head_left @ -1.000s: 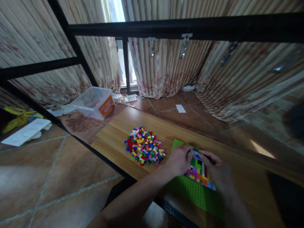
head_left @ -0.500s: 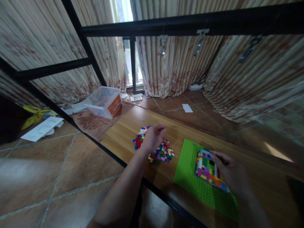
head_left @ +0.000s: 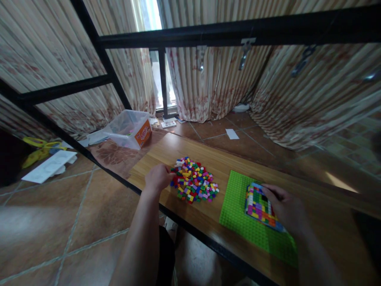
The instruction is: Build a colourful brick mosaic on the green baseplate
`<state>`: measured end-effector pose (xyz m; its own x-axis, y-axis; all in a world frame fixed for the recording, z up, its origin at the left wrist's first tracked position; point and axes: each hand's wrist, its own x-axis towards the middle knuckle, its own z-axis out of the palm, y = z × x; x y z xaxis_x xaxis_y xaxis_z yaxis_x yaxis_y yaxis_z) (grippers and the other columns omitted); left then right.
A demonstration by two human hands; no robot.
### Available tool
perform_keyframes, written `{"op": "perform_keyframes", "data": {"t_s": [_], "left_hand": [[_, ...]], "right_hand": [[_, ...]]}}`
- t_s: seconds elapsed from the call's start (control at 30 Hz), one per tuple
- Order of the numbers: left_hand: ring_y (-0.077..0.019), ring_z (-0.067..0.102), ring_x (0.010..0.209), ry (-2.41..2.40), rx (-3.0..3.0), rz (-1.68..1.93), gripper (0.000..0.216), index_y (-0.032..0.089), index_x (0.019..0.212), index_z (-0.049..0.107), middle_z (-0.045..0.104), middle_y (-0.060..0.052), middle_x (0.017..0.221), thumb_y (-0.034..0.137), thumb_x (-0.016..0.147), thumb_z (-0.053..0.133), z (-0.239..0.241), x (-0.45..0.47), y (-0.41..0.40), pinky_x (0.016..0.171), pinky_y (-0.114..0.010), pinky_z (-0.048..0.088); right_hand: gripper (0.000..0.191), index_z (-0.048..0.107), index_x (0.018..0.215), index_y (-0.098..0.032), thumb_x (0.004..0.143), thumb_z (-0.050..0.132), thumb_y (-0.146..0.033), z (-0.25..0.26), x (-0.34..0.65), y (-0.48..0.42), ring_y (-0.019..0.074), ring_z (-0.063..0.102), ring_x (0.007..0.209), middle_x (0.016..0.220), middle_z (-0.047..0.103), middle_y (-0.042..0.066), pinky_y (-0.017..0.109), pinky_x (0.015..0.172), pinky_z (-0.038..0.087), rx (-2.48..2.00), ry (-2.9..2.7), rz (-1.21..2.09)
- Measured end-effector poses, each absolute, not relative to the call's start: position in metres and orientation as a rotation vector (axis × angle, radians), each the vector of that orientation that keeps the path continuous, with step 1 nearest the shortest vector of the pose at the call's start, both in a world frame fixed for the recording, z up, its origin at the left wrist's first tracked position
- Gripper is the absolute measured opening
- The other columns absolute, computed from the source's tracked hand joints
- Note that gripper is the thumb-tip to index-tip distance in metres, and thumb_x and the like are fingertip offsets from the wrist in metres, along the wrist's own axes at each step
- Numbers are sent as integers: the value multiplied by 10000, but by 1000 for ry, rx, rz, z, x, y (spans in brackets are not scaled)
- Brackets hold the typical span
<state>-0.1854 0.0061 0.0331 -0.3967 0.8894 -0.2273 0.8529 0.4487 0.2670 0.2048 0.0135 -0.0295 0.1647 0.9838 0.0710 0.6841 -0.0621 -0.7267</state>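
Note:
At the left edge of a pile of small toy building bricks (head_left: pixel 195 182) is my left hand (head_left: pixel 158 177), its fingers curled with the tips against the outermost bricks. Whether a brick is pinched between them is too small to make out. My right hand (head_left: pixel 285 204) grips the far right side of a multicoloured brick-built block (head_left: pixel 258 206), thumb on top and fingers curled behind. White, purple, orange, yellow and blue bricks show on its top, with a dark gap near the thumb. Beneath it lies a green studded baseplate (head_left: pixel 235 202).
The wooden table (head_left: pixel 175 145) has a black metal edge, and a black frame (head_left: pixel 178 37) crosses above. A clear plastic box (head_left: pixel 123 131) with an orange label stands beyond the far left end. A white paper (head_left: pixel 232 134) lies on the tiled floor behind.
My left hand has moved left from above the brick pile to its left edge, uncovering the pile's middle. My right hand stays on the brick-built block.

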Motion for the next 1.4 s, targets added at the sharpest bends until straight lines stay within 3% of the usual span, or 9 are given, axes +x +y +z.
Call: {"op": "perform_keyframes", "data": {"t_s": [0.47,0.63,0.77,0.87,0.97,1.07,1.2,1.4], "left_hand": [[-335,661,1033,2430,1472,17,273,178,872,748,749,-161,985,368,806,563,35,-163,21,838,-407,468],[-347,666,989,2459,1511,112,273,169,804,742,748,-166,923,339,801,529,38,-165,21,776,-394,457],[-278,675,803,2411,1497,449,265,171,753,727,727,-100,739,374,779,560,48,-170,18,644,-311,431],[-215,639,663,2169,1376,891,240,173,739,714,699,-43,660,394,731,621,53,-165,18,579,-269,419],[-167,612,642,1687,1235,1204,245,160,717,703,688,-21,653,403,690,694,49,-141,17,600,-238,442],[-128,590,626,1250,992,1266,269,146,697,691,675,-13,660,393,641,782,41,-101,12,605,-220,456],[-107,610,659,885,655,1183,231,142,703,695,685,-11,723,297,618,844,34,-50,3,677,-230,507],[-99,604,642,742,533,1038,186,128,740,712,690,-25,712,247,665,833,31,-20,-3,605,-203,478]], "right_hand": [[395,766,945,-216,797,581,-533,-20,194,10,254,706,849,934,777,73,391,810,535,-1709,-1530,655],[383,764,948,-204,823,582,-516,-16,194,11,254,702,909,982,773,89,395,845,530,-1660,-1443,619],[355,763,907,-190,818,604,-495,-9,196,11,259,705,913,956,775,91,414,873,528,-1607,-1288,525],[286,756,815,-189,788,640,-449,2,193,10,251,709,879,887,776,79,407,870,533,-1539,-1128,459],[256,749,805,-188,775,664,-428,14,183,8,232,709,816,827,770,67,385,811,547,-1471,-1014,487],[274,750,876,-200,780,682,-446,23,170,2,206,698,754,787,758,50,357,741,551,-1365,-1056,680],[344,721,1069,-250,764,743,-408,34,152,-10,179,671,855,996,745,38,330,764,537,-1171,-1382,1024],[469,645,1219,-302,771,767,-370,42,139,-18,192,641,949,1092,698,31,333,772,536,-1155,-1652,1098]]}}
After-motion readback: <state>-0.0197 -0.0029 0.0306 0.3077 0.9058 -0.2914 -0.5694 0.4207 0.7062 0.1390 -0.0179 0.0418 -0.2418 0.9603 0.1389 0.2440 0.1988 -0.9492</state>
